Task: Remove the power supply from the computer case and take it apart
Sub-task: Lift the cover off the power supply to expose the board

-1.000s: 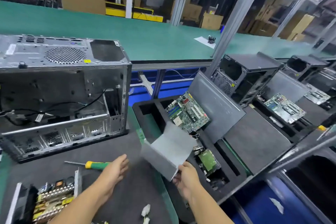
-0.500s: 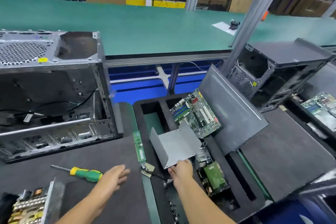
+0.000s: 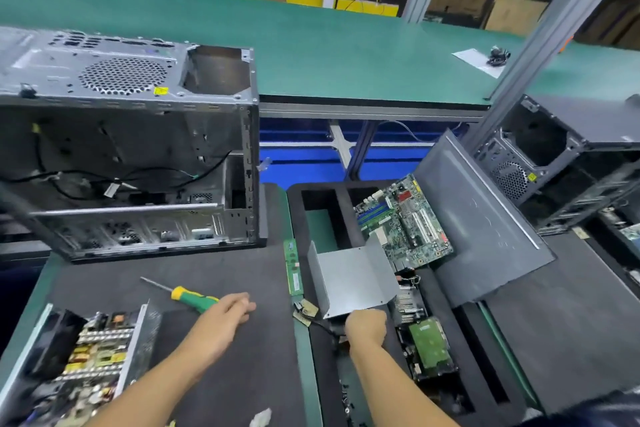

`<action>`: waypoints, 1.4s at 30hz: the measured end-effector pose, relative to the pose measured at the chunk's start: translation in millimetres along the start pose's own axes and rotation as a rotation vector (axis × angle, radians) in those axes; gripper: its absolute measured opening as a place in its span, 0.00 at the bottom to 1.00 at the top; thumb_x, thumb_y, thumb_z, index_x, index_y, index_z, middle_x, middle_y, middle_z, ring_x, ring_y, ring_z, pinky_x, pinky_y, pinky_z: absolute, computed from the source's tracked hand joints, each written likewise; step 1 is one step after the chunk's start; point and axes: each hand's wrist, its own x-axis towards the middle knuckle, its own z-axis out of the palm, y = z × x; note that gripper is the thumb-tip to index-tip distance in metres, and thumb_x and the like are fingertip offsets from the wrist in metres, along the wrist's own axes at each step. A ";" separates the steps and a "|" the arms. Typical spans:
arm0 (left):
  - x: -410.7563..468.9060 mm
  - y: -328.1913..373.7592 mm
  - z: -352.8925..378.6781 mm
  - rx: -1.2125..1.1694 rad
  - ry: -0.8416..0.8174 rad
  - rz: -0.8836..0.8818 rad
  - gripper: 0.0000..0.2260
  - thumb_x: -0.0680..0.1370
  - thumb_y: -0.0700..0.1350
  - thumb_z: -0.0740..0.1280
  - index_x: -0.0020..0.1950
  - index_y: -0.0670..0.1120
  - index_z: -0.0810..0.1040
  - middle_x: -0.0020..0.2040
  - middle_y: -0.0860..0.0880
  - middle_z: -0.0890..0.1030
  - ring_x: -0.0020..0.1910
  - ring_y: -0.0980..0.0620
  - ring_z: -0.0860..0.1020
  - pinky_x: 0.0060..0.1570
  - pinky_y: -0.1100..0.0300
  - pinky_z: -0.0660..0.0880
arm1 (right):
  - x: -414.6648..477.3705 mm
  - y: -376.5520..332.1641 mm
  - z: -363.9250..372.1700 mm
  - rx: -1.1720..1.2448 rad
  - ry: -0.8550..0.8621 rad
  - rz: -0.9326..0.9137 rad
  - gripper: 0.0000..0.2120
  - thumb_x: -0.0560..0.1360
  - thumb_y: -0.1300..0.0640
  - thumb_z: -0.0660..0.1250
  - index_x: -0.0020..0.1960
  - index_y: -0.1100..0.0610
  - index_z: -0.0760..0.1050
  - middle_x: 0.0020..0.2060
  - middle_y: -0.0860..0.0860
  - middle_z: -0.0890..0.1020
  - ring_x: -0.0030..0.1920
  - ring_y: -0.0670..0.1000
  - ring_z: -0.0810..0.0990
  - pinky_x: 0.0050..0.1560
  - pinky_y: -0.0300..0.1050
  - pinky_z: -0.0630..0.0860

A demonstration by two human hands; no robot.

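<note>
The open grey computer case stands at the left with loose cables inside. The opened power supply, its circuit board bare, lies at the bottom left. My right hand grips the near edge of the power supply's grey metal cover, which sits in a slot of the black foam tray. My left hand hovers with relaxed fingers over the black mat, just right of a green-and-yellow screwdriver.
A green motherboard and a grey side panel lean in the tray. A memory stick lies between mat and tray. A drive with a green board sits in a near slot. Another case stands at right.
My right hand has lowered the metal cover into the tray slot. My left hand stays near the screwdriver. The camera has swung left and down.
</note>
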 end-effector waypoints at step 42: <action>-59.1 -90.8 -208.7 0.907 0.272 0.129 0.40 0.72 0.62 0.66 0.78 0.56 0.51 0.79 0.47 0.47 0.78 0.42 0.54 0.73 0.48 0.60 | -190.6 -5.6 185.6 -0.885 -0.098 -1.525 0.21 0.68 0.72 0.66 0.57 0.55 0.73 0.59 0.53 0.70 0.54 0.56 0.70 0.38 0.46 0.71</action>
